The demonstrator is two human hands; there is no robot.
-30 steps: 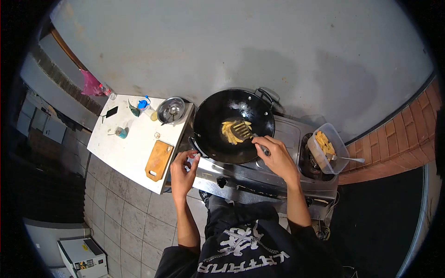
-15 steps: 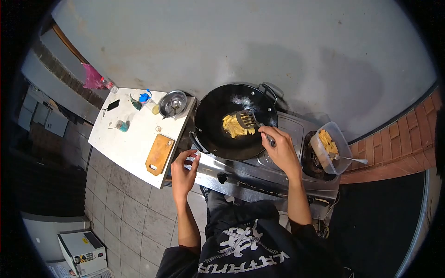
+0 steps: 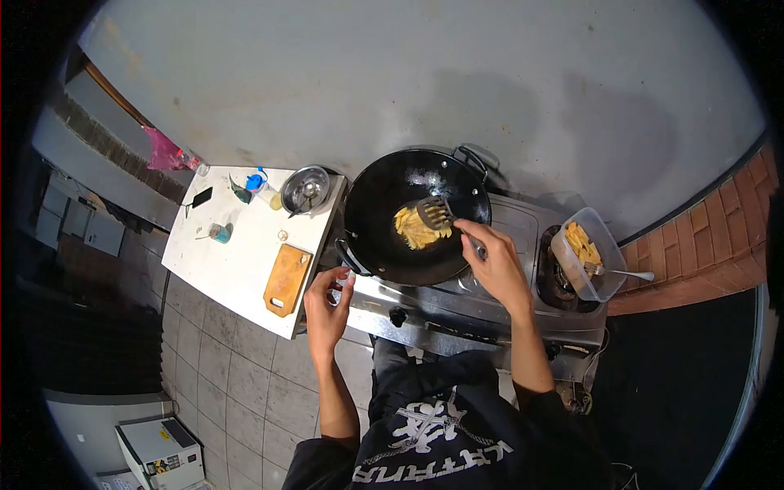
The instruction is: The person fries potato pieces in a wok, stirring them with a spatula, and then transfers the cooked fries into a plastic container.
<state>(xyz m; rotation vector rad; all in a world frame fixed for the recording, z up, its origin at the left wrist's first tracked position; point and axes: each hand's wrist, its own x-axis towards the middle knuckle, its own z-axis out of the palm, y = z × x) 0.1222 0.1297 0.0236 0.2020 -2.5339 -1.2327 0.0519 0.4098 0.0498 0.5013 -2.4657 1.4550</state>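
My right hand (image 3: 500, 265) grips the handle of a dark slotted spatula (image 3: 435, 214), its head pressed against a heap of yellow, strip-cut food (image 3: 415, 227). The food lies in the bottom of a large black wok (image 3: 380, 245) on the stove. Close to the wok's near-left loop handle (image 3: 349, 260), my left hand (image 3: 328, 309) has its thumb and fingers curled together in a pinch. Something small and whitish shows at those fingertips, and I cannot tell what it is.
Right of the wok, a clear plastic tub (image 3: 600, 237) of similar strips with a fork (image 3: 633, 274) sits over the other burner. On the white table (image 3: 245, 278) at left are a wooden cutting board (image 3: 287, 278), a steel bowl (image 3: 305, 188), a small jar (image 3: 219, 233) and a phone (image 3: 202, 197).
The spatula head has shifted slightly and the yellow strips are gathered a bit more tightly beneath it. My left hand stays by the wok handle. The whole view has tilted slightly.
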